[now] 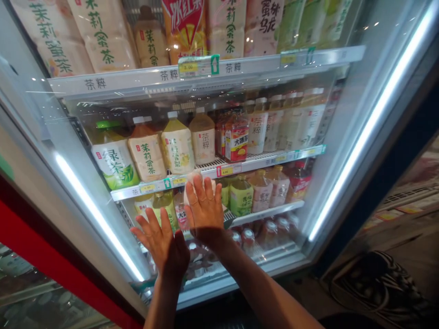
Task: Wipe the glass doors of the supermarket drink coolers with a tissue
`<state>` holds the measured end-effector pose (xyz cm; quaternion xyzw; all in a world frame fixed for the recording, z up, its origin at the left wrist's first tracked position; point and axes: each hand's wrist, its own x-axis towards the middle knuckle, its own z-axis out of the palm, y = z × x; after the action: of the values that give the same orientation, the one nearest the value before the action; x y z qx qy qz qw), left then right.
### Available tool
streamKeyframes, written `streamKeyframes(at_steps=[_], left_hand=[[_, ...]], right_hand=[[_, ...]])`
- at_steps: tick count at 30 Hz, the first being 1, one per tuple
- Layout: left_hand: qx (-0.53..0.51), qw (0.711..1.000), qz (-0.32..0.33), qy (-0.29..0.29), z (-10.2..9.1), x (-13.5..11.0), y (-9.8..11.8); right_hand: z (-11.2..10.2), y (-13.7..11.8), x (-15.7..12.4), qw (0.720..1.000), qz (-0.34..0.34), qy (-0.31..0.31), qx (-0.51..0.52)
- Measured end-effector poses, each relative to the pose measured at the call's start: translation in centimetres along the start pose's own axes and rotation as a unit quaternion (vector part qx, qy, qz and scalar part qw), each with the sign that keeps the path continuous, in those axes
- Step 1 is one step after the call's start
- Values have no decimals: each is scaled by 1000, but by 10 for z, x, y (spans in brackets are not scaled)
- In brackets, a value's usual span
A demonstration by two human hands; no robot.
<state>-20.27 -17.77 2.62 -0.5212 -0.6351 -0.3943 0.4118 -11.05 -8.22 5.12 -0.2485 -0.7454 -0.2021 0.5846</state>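
A pale wipe (187,192) (partly covered, edges showing) lies against the clear glass front (113,106).

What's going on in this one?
A person has both bare hands raised in front of a drinks fridge, fingers spread, at its glass front. The right hand is higher, with a pale patch behind it that is too unclear to name. The left hand is lower; whether it touches the glass, I can't tell. Bottles stand on the shelves behind; neither hand grips one.
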Motion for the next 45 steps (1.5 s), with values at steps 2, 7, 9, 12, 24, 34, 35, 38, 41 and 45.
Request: streamKeyframes(at_steps=[2, 7, 9, 12, 24, 34, 35, 38, 41, 45], left_hand=[[2, 1000, 11, -2, 4, 1, 10], [12, 998, 62, 4, 11, 10, 25], [14, 995, 103, 5, 13, 18, 29], [14, 985, 171, 5, 16, 34, 36], [16, 968, 250, -13, 7, 105, 32], [52, 951, 303, 45, -39, 195, 1], [51, 951, 302, 48, -39, 197, 0], [52, 953, 293, 52, -35, 201, -4], [56, 953, 291, 57, -35, 205, -10], [59, 957, 272, 75, -41, 208, -23]], right_hand=[[-4, 21, -22, 1000, -21, -14, -5], [-33, 139, -48, 994, -105, -7, -40], [-51, 200, -41, 998, -34, 16, -55], [-72, 261, -33, 995, 65, 51, -57], [-64, 176, 43, 980, -183, -42, -68], [-68, 136, 142, 974, -212, -52, -56], [-64, 126, 133, 961, -259, -79, -48], [-62, 119, 140, 931, -344, -110, -41], [-72, 126, 198, 949, -302, -71, -63], [-77, 116, 248, 971, -223, -28, -81]])
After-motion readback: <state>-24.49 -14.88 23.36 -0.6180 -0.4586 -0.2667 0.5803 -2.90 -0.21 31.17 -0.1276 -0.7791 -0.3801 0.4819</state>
